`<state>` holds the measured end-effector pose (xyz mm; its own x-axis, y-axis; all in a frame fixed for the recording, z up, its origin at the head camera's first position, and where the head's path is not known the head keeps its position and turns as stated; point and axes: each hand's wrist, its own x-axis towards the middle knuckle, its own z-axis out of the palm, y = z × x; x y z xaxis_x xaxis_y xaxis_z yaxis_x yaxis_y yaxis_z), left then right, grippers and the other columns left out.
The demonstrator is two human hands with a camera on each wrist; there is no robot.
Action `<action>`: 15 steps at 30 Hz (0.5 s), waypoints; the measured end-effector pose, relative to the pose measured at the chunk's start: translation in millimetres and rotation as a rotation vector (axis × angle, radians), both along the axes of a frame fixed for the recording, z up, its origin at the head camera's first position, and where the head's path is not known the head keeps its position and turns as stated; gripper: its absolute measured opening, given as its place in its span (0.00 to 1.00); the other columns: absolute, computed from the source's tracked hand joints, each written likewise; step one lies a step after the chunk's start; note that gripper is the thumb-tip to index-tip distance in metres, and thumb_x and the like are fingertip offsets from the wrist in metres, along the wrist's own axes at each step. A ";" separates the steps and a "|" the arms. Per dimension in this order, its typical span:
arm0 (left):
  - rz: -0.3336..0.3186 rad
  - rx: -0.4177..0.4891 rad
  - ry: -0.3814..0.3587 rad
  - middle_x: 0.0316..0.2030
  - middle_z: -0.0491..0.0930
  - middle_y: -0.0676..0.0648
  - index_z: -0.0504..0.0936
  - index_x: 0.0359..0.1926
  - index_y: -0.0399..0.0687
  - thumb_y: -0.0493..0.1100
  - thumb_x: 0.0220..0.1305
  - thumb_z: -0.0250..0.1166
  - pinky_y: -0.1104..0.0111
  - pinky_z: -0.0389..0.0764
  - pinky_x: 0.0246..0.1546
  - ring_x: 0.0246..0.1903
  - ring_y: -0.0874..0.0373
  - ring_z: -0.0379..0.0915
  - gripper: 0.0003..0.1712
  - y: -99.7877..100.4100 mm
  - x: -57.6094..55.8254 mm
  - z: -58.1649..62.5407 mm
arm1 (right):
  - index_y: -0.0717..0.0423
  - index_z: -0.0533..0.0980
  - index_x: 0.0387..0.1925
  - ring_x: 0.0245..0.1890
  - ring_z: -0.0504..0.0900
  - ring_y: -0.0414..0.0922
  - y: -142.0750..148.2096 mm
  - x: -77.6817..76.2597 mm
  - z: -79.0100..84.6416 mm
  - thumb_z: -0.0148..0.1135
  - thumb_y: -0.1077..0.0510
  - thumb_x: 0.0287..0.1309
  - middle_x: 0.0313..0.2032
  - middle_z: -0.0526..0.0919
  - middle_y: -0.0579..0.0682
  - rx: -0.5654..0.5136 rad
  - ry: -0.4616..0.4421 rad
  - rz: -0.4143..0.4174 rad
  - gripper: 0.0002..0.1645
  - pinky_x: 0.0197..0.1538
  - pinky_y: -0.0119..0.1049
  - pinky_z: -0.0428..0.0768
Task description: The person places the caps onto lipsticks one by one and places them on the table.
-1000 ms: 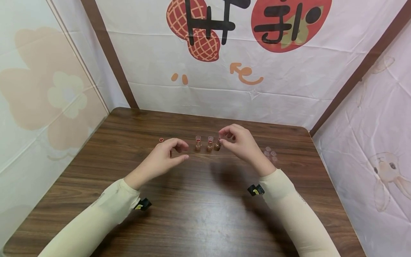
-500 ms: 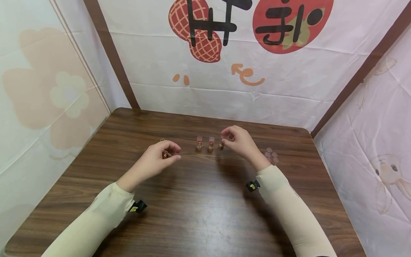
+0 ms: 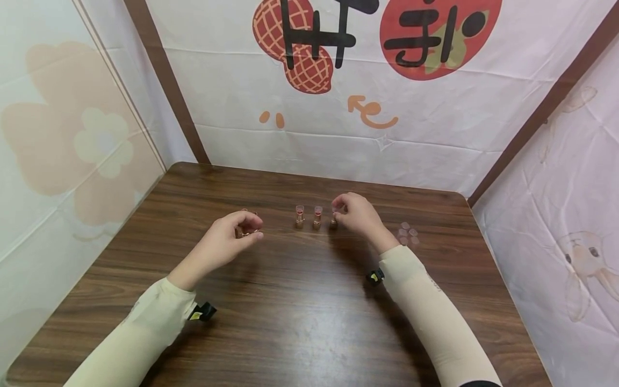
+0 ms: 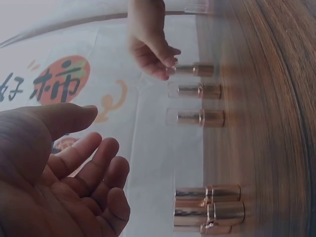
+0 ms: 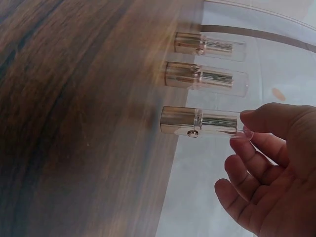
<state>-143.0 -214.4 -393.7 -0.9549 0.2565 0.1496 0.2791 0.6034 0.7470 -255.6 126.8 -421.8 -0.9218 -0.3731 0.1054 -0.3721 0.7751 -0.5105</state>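
My right hand [image 3: 361, 216] pinches the clear cap [image 5: 242, 129] at the top of a gold lipstick tube [image 5: 178, 120], which stands upright on the table. Two more capped lipstick tubes, one in the middle [image 3: 317, 219] and one further left [image 3: 300, 219], stand upright beside it in a row, apart from one another. On the left, my left hand [image 3: 220, 239] hovers beside a close cluster of gold lipstick tubes [image 4: 224, 210]. Its fingers are loosely bent and hold nothing. From the head view the hand hides most of that cluster.
Several small clear caps [image 3: 405, 234] lie grouped on the table to the right of my right hand. The brown wooden table [image 3: 300, 322] meets a printed white cloth wall [image 3: 319, 150] at the back, with cloth on both sides.
My left hand has moved left, away from the row toward the cluster. The right hand's lipstick tube has gone from tilted to upright and slightly right, apart from the middle one.
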 end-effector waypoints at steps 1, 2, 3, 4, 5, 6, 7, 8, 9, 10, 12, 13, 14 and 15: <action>0.005 0.004 0.000 0.45 0.84 0.50 0.83 0.48 0.53 0.45 0.66 0.72 0.69 0.79 0.38 0.41 0.55 0.78 0.12 -1.5 -0.5 -0.2 | 0.51 0.82 0.50 0.47 0.81 0.47 -0.2 -0.5 -1.0 0.67 0.55 0.65 0.47 0.82 0.47 0.005 -0.005 -0.001 0.13 0.51 0.46 0.80; 0.008 0.010 0.001 0.47 0.84 0.49 0.83 0.49 0.52 0.44 0.66 0.72 0.70 0.79 0.38 0.41 0.55 0.79 0.12 -2.9 -0.8 -0.1 | 0.51 0.82 0.50 0.47 0.81 0.47 -0.3 -0.7 -1.6 0.67 0.55 0.65 0.47 0.82 0.47 0.009 -0.007 -0.003 0.13 0.51 0.46 0.80; 0.012 0.013 0.001 0.48 0.84 0.47 0.83 0.49 0.51 0.44 0.66 0.71 0.70 0.79 0.38 0.41 0.55 0.79 0.12 -4.7 -1.5 -0.4 | 0.51 0.82 0.49 0.46 0.81 0.47 -0.4 -0.6 -1.8 0.68 0.55 0.64 0.47 0.82 0.47 0.010 -0.008 -0.007 0.13 0.51 0.46 0.80; 0.016 0.019 -0.004 0.49 0.84 0.47 0.83 0.49 0.50 0.43 0.67 0.71 0.70 0.80 0.38 0.41 0.54 0.80 0.12 -6.3 -2.1 -0.3 | 0.51 0.82 0.49 0.46 0.81 0.47 -0.4 -0.7 -1.8 0.68 0.55 0.64 0.47 0.82 0.47 0.012 -0.009 -0.009 0.13 0.51 0.46 0.80; 0.025 0.016 -0.007 0.48 0.84 0.47 0.82 0.49 0.50 0.43 0.67 0.71 0.70 0.80 0.38 0.41 0.55 0.80 0.12 -7.9 -2.7 -0.1 | 0.51 0.82 0.49 0.46 0.81 0.47 -0.4 -0.9 -1.9 0.68 0.55 0.64 0.47 0.82 0.47 0.015 -0.007 -0.012 0.12 0.51 0.46 0.80; 0.032 0.008 -0.009 0.48 0.85 0.48 0.82 0.50 0.49 0.43 0.67 0.71 0.70 0.81 0.38 0.41 0.55 0.80 0.13 -9.8 -3.5 -0.3 | 0.51 0.82 0.49 0.46 0.81 0.47 -0.4 -0.7 -1.5 0.68 0.55 0.64 0.47 0.82 0.47 0.017 -0.007 -0.014 0.12 0.51 0.46 0.80; 0.042 -0.006 -0.011 0.47 0.85 0.48 0.82 0.51 0.48 0.44 0.67 0.71 0.69 0.81 0.38 0.42 0.55 0.80 0.14 -11.8 -4.2 -0.4 | 0.51 0.82 0.48 0.46 0.81 0.46 -0.3 -0.4 -1.1 0.68 0.55 0.64 0.46 0.82 0.47 0.020 -0.007 -0.016 0.12 0.51 0.46 0.80; 0.052 -0.016 -0.013 0.46 0.85 0.48 0.82 0.51 0.46 0.44 0.67 0.71 0.68 0.81 0.39 0.42 0.55 0.80 0.14 -13.5 -4.8 -0.5 | 0.51 0.82 0.48 0.46 0.81 0.46 -0.1 -0.1 -0.7 0.68 0.55 0.64 0.46 0.82 0.47 0.023 -0.006 -0.017 0.12 0.51 0.46 0.80; 0.063 -0.027 -0.017 0.45 0.85 0.49 0.82 0.52 0.46 0.44 0.67 0.71 0.68 0.81 0.39 0.41 0.55 0.80 0.15 -15.1 -5.6 -0.6 | 0.51 0.82 0.48 0.46 0.81 0.47 0.0 0.3 -0.3 0.68 0.55 0.64 0.46 0.82 0.47 0.023 -0.009 -0.018 0.12 0.50 0.46 0.80; 0.076 -0.040 -0.016 0.44 0.84 0.49 0.82 0.52 0.45 0.45 0.67 0.71 0.67 0.80 0.40 0.42 0.55 0.80 0.16 -16.4 -6.1 -0.6 | 0.51 0.82 0.48 0.46 0.81 0.47 0.1 0.8 -0.1 0.68 0.55 0.64 0.46 0.82 0.47 0.023 -0.011 -0.017 0.12 0.50 0.46 0.80; 0.098 -0.064 -0.015 0.44 0.84 0.49 0.81 0.53 0.44 0.45 0.67 0.71 0.64 0.79 0.41 0.43 0.55 0.79 0.17 -19.3 -7.5 -1.3 | 0.51 0.82 0.49 0.46 0.82 0.47 0.5 1.5 -0.2 0.68 0.55 0.64 0.46 0.82 0.47 0.022 -0.014 -0.019 0.12 0.50 0.46 0.81; 0.108 -0.070 -0.018 0.44 0.84 0.48 0.81 0.53 0.44 0.45 0.67 0.71 0.63 0.79 0.42 0.43 0.54 0.80 0.17 -20.7 -7.9 -1.7 | 0.52 0.82 0.49 0.46 0.82 0.47 0.5 1.7 -0.6 0.67 0.55 0.64 0.46 0.82 0.48 0.022 -0.016 -0.021 0.13 0.50 0.46 0.81; 0.119 -0.074 -0.023 0.43 0.84 0.48 0.81 0.53 0.44 0.45 0.66 0.71 0.62 0.79 0.43 0.43 0.54 0.80 0.17 -22.0 -8.3 -2.2 | 0.52 0.82 0.49 0.46 0.82 0.47 0.5 2.1 -0.8 0.67 0.55 0.64 0.46 0.82 0.48 0.022 -0.017 -0.023 0.13 0.50 0.46 0.81; 0.129 -0.082 -0.031 0.44 0.84 0.48 0.81 0.53 0.44 0.45 0.66 0.71 0.61 0.79 0.44 0.43 0.53 0.80 0.18 -23.6 -8.6 -2.9 | 0.51 0.82 0.49 0.46 0.82 0.47 0.5 2.3 -1.0 0.67 0.55 0.64 0.46 0.82 0.48 0.022 -0.019 -0.024 0.13 0.50 0.46 0.81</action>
